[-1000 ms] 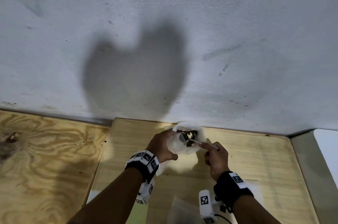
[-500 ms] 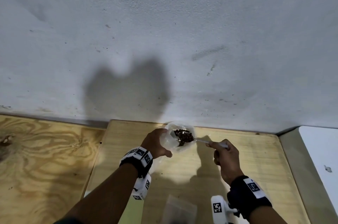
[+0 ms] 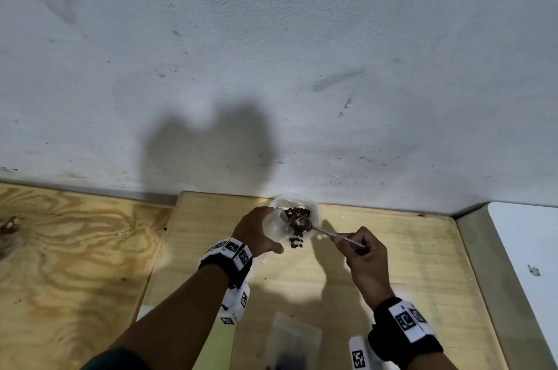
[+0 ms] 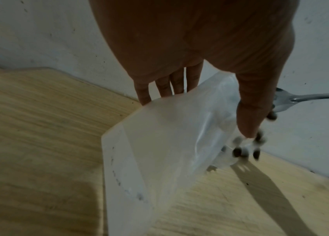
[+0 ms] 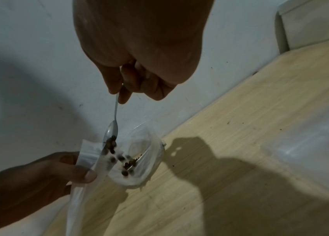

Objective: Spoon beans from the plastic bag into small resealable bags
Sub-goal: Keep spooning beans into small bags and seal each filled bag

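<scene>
My left hand holds a small clear resealable bag by its mouth, thumb on the near side and fingers behind it. My right hand pinches the handle of a metal spoon, whose bowl is tilted into the bag's mouth. Dark beans slide off the spoon and fall inside the bag. In the left wrist view the beans blur beside the bag, under the spoon.
Both hands work above a light wooden table set against a grey wall. Another clear bag with something dark in it lies near the lower edge. Plywood lies to the left, a white surface to the right.
The spoon was level and full at the bag's mouth; now it is tilted and the beans are pouring off it into the bag. My left hand has kept its hold.
</scene>
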